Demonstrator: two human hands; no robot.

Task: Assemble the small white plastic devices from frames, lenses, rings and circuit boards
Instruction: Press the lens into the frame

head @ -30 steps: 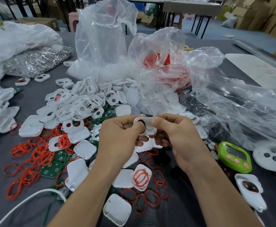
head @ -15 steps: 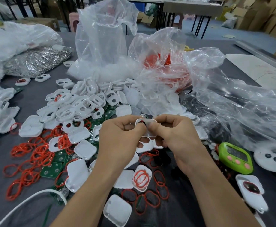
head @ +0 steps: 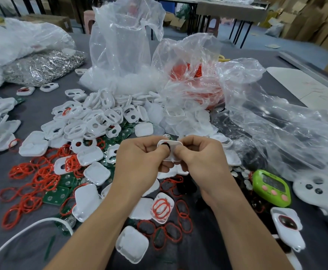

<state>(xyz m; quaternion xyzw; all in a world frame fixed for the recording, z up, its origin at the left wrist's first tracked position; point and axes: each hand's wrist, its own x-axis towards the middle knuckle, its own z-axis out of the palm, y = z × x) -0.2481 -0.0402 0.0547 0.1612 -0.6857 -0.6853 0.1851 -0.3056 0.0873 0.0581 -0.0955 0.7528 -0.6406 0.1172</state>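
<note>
White frame (head: 172, 144) is pinched between both hands from where I'm watching, each one curled round an end. Going across: loose red rings (head: 32, 178) and green circuit boards (head: 59, 194) sit well off to the left of the left hand (head: 137, 164), with a pile of spare frames (head: 93, 121) beyond it. That thumb covers something dark in the frame's hole, can't tell what. Right hand (head: 202, 162) holds the other end. A green timer (head: 270, 187) is near its right side, and a white controller (head: 315, 190) is further out.
</note>
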